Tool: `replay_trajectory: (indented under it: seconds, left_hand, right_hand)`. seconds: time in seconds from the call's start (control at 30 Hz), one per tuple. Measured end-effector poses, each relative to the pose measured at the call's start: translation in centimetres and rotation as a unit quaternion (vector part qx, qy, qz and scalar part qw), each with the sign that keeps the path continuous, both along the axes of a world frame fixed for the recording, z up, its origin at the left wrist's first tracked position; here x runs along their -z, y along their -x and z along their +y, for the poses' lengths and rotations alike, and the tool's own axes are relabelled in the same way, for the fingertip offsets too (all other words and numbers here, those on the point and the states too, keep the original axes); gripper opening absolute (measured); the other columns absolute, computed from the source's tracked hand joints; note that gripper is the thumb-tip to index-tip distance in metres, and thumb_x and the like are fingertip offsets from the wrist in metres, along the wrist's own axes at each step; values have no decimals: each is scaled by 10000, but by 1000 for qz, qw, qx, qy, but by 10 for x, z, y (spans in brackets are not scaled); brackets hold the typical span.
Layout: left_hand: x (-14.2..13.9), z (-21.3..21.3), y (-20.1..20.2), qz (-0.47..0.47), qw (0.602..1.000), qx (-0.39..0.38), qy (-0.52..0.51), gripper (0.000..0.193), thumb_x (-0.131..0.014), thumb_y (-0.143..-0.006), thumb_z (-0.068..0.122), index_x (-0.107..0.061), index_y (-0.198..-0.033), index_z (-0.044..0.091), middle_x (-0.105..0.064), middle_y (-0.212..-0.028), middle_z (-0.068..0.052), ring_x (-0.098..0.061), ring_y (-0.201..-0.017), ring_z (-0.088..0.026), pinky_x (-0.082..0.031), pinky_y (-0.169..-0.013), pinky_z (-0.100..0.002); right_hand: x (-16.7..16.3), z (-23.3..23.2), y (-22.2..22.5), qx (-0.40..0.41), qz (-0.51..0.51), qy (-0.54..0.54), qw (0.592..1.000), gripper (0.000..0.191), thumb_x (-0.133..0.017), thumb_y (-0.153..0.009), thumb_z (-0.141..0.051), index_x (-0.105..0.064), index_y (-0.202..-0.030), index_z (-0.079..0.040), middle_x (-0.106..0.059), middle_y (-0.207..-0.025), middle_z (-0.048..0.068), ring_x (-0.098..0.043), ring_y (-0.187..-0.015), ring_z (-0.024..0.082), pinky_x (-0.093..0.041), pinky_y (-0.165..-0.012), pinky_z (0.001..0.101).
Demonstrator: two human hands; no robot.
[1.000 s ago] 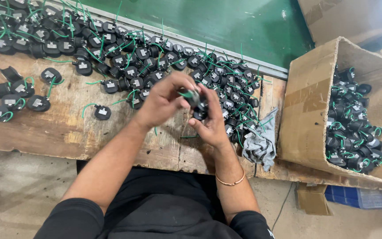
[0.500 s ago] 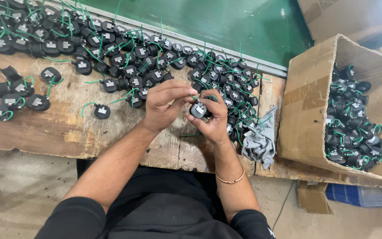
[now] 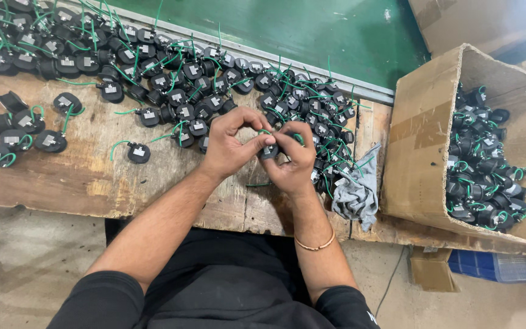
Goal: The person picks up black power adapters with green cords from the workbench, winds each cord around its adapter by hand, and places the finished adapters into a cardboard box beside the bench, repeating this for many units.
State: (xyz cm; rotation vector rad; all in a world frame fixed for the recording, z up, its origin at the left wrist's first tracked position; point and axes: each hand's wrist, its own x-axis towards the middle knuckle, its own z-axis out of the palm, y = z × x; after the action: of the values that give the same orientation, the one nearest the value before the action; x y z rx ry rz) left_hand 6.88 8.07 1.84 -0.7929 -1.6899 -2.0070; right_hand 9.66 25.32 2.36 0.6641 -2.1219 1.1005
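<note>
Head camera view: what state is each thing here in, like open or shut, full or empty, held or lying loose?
Left hand: closed on the small black part.
Right hand: gripping the same part.
Small black part: held between both hands above the bench.
Pile of black parts: lying loose on the wooden bench.
Cardboard box: open, partly filled with parts.
Grey cloth: crumpled, lying at the bench edge.

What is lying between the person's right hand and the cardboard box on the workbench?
In the head view, a crumpled grey cloth lies between the right hand and the cardboard box, with some black round parts with green wires beside the hand.
</note>
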Motion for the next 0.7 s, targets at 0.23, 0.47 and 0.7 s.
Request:
replay_trajectory:
  seconds: [0.23, 0.47, 0.7]
  left_hand:
    - [-15, -3, -10, -29, 924, 79, 372, 494, -876, -707, 482, -703, -910, 67, -737, -882, -72, -712, -840, -245, -553, -713, -377]
    - [-4, 39, -27, 53, 811, -9, 583, 669, -860, -649, 483, -645, -1148, 93, -707, -947, -67, -666, -955, -284, -567, -709, -438]
    - [-4, 12, -14, 39, 905, -158, 393, 388, -811, -725, 181, -647, -1067, 96, -675, -1003, -66, -663, -950, -268, -570, -757, -410]
  right_hand:
    - [-1, 24, 13, -50, -5, 315, 948, 324, -801, -917, -14, -498, -1014, -73, -476, -1201, 84, -600, -941, 168, -583, -753, 338]
    - [3, 34, 15, -70, 2, 341, 937, 256, -744, -937, 26, -505, -1005, -35, -467, -1198, 105, -608, -885, 173, -582, -681, 322]
    - [1, 33, 10, -191, -49, 375, 906, 307, -792, -931, -146, -527, -1047, -40, -488, -1141, 93, -596, -889, 165, -566, -647, 290]
